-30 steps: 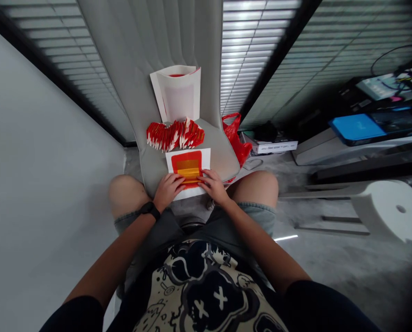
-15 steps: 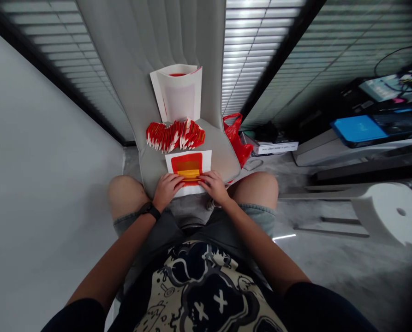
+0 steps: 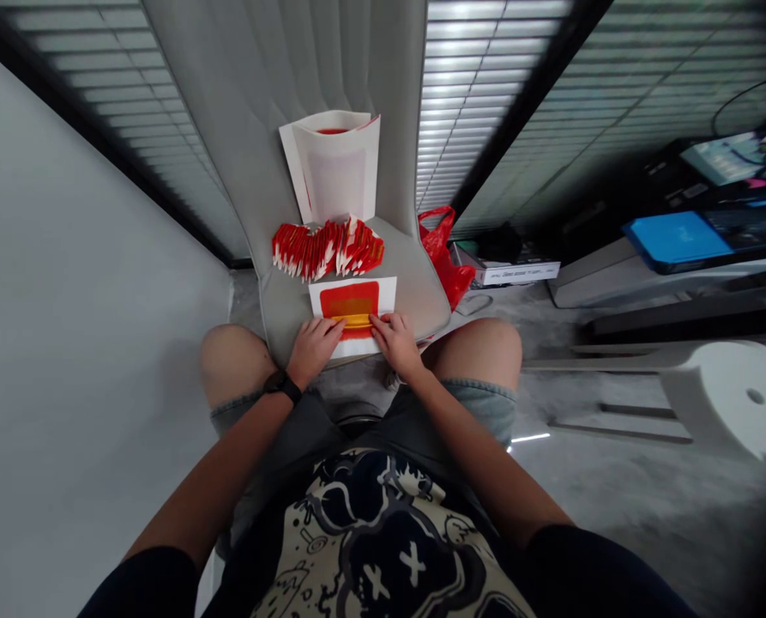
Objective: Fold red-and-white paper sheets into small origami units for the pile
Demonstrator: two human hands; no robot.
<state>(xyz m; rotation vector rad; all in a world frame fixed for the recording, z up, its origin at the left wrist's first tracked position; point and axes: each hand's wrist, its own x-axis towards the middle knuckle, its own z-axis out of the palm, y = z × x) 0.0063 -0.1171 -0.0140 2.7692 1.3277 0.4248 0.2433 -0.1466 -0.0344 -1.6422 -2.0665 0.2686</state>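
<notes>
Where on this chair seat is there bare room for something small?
The widest bare patch of seat lies between the sheet and the right edge, near the red bag. A narrower one lies between the sheet and the left edge, above the left hand. The middle is crowded: red pieces, sheet and right hand included.
</notes>
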